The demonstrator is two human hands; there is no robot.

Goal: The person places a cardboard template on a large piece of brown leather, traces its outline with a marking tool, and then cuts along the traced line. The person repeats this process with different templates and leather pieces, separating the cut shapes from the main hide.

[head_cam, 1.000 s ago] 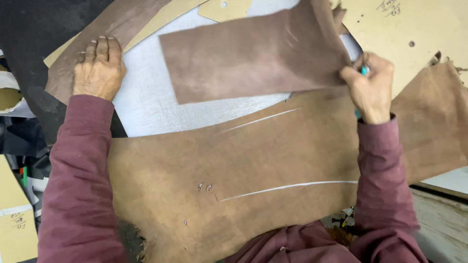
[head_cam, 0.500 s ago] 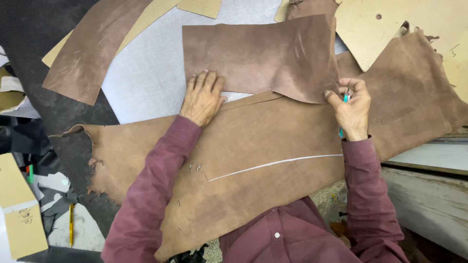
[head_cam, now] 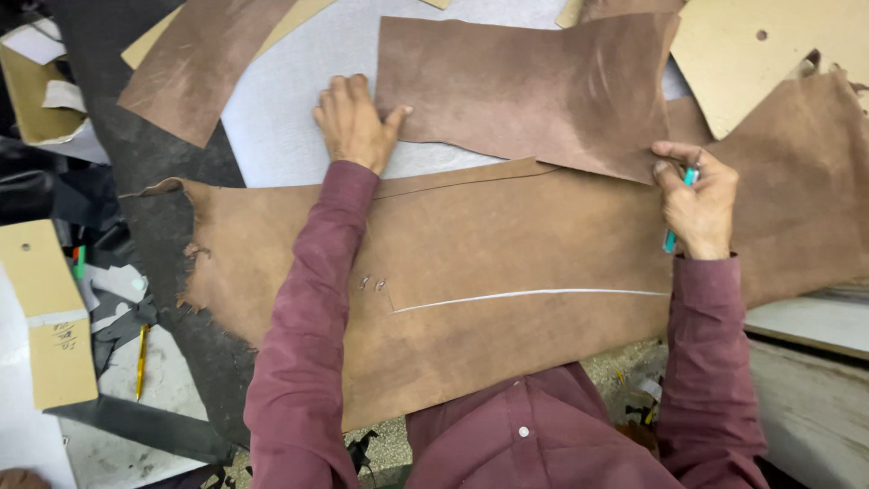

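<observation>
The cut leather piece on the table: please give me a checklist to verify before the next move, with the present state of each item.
1. Left hand rests flat at the left edge of the cut leather piece: ok.
2. Right hand pinches its lower right corner: ok.
3. Teal pen stays in the right hand's grip: ok.
4. Piece lies flat: not ok, right part ripples.
5. Piece overlaps the large hide: ok.
6. White line on the hide uncovered: ok.
</observation>
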